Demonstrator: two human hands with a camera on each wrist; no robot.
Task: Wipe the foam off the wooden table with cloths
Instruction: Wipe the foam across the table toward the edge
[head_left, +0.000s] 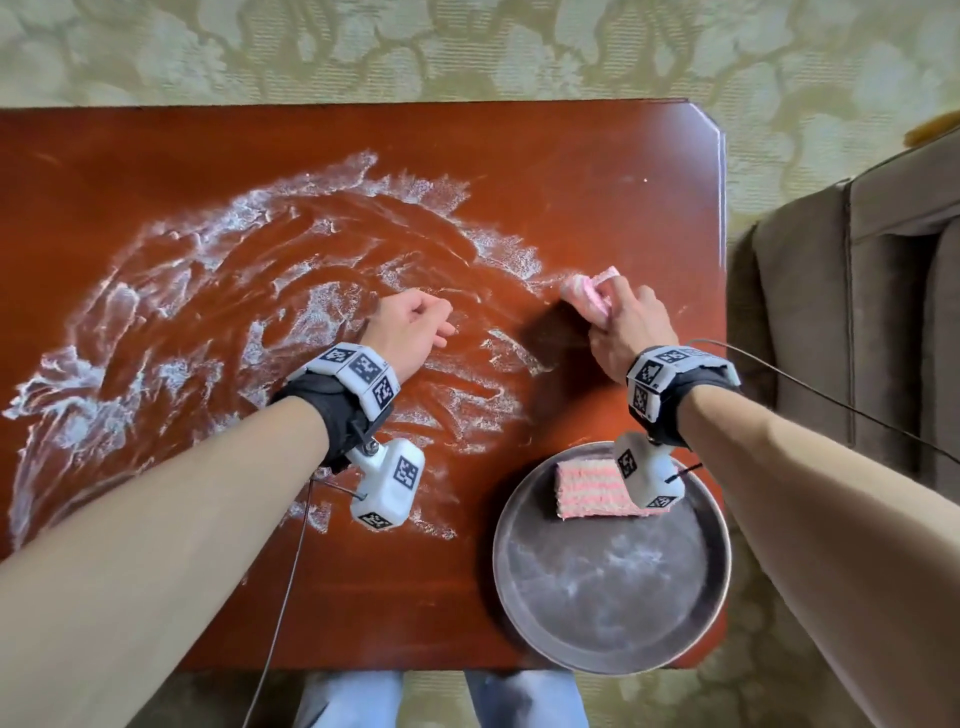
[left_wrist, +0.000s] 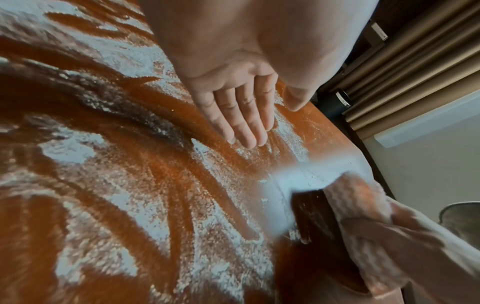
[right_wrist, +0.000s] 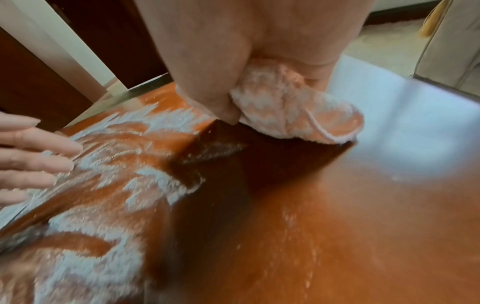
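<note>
White foam (head_left: 171, 312) is smeared in swirls over the left and middle of the red-brown wooden table (head_left: 597, 171). My right hand (head_left: 621, 325) grips a bunched pink-and-white cloth (head_left: 587, 291) and presses it on the table at the foam's right edge; the cloth (right_wrist: 293, 109) bulges from under the thumb in the right wrist view. My left hand (head_left: 415, 325) holds nothing, its fingers (left_wrist: 241, 121) straight and touching the foamy wood (left_wrist: 182, 185) in the left wrist view. A second folded pink striped cloth (head_left: 587, 488) lies in the round metal tray (head_left: 613, 649).
The tray sits at the table's front right corner, partly over the edge. A grey-brown sofa (head_left: 883, 312) stands close to the table's right side. Patterned green carpet (head_left: 467, 47) surrounds the table. My knees in jeans (head_left: 353, 696) are at the front edge.
</note>
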